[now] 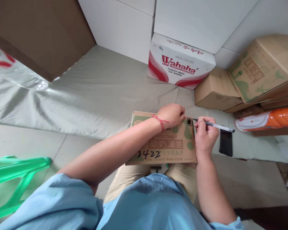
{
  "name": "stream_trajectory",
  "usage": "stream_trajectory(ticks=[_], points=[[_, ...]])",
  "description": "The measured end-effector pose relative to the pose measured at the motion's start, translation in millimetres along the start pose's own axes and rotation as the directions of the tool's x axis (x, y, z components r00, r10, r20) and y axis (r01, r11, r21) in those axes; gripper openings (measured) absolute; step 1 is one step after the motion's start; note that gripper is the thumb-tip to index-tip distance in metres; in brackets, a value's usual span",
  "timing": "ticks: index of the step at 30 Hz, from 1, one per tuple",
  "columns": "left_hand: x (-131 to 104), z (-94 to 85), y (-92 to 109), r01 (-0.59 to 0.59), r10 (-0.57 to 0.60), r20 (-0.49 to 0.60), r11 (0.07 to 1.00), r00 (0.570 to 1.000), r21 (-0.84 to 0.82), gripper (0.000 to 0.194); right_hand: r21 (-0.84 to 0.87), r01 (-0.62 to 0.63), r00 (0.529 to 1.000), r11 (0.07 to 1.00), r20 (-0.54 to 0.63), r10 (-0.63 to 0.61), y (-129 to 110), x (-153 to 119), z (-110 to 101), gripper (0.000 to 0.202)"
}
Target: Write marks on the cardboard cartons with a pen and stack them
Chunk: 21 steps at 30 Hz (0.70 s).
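A brown cardboard box [169, 135] with green print, the word COCONUT and a handwritten "2422" lies before me, close to my knees. My left hand [171, 115] rests on its far part with the fingers curled down at the far edge; the fingertips are hidden. A dark-rimmed hole [189, 121] shows near the far right corner. Pinched in my right hand [205, 135] is a pen [216, 125] with a clear barrel and black end. Its tip points left, close beside the hole; I cannot tell whether it touches the cardboard.
A white Wahaha water carton [180, 65] stands against the tiled wall. Right of it are stacked brown boxes [264, 70], an orange bottle [278, 118] and a black phone [226, 142]. Leftward are a large box [43, 35], a clear bottle [21, 73] and a green stool [21, 169].
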<state>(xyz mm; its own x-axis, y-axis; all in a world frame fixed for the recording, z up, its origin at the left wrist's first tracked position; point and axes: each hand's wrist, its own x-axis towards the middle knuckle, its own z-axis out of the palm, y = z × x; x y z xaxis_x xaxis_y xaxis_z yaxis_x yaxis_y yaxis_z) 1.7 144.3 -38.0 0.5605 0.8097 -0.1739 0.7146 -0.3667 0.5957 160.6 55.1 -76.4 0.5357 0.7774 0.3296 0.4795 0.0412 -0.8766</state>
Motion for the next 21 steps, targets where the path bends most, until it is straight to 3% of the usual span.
stream_trajectory(ticks=[3,11,16,19,21], points=[[-0.2,0.2,-0.4,-0.001,0.001,-0.001,1.000,1.000,0.005,0.030,0.023,-0.024,0.999,0.999,0.034,0.024,0.4,0.6,1.4,0.026],[-0.2,0.4,-0.8,0.001,-0.001,0.005,1.000,1.000,0.002,0.029,-0.099,0.075,0.990,0.992,0.126,-0.062,-0.1,0.7,-0.9,0.027],[-0.3,0.1,-0.4,0.004,-0.004,-0.001,1.000,1.000,-0.002,0.027,-0.050,0.028,0.999,0.998,-0.013,-0.029,2.6,-3.7,-0.4,0.025],[-1.1,0.0,-0.5,0.005,-0.005,0.004,1.000,1.000,0.002,0.027,-0.015,-0.005,0.995,1.000,-0.102,0.003,21.7,4.0,-17.6,0.035],[-1.4,0.0,-0.7,0.002,-0.002,0.004,1.000,1.000,0.005,0.027,-0.162,-0.040,0.997,0.986,-0.067,0.029,43.0,17.5,-39.7,0.046]])
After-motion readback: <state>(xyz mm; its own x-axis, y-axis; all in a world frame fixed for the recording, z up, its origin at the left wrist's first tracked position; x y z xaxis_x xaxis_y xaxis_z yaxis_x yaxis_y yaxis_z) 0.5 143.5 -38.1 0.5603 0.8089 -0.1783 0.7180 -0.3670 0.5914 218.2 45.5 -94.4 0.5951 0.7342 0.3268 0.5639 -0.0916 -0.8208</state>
